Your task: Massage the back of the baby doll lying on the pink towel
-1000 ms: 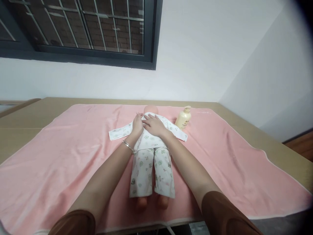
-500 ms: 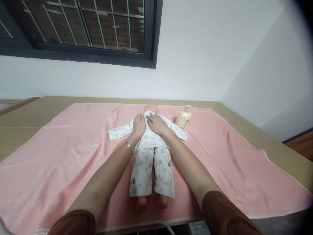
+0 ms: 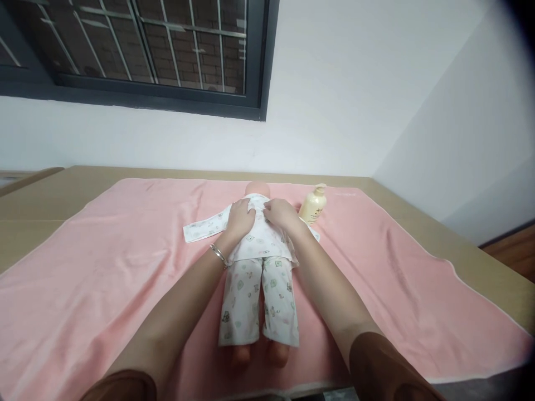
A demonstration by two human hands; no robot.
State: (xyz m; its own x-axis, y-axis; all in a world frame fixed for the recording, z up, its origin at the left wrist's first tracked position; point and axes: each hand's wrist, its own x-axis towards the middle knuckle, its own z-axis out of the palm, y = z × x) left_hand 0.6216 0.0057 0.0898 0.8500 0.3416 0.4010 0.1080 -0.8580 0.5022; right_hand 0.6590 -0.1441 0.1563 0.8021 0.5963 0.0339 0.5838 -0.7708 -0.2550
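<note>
A baby doll lies on a pink blanket [image 3: 137, 245], its head [image 3: 258, 188] away from me and its bare feet [image 3: 278, 354] toward me. It wears a white patterned top [image 3: 263, 245] and matching trousers [image 3: 281, 301]. My left hand [image 3: 241, 219] rests on the left of its upper back or chest, fingers laid out and thumb apart; which side faces up, I cannot tell. On the opposite side my right hand [image 3: 282, 215] lies over the right shoulder area, its fingers partly curled outward. Neither hand grips the cloth visibly.
Just beyond my right hand stands a cream pump bottle [image 3: 313, 205] on the blanket. The blanket covers most of a wooden table [image 3: 100, 172], which meets a white wall [image 3: 326, 100]. A dark-framed window [image 3: 167, 55] with bars is at the upper left.
My left hand has shifted from the doll's side onto its upper body. My right hand has slid from the middle toward the right side. The top's lower right hem now flares out.
</note>
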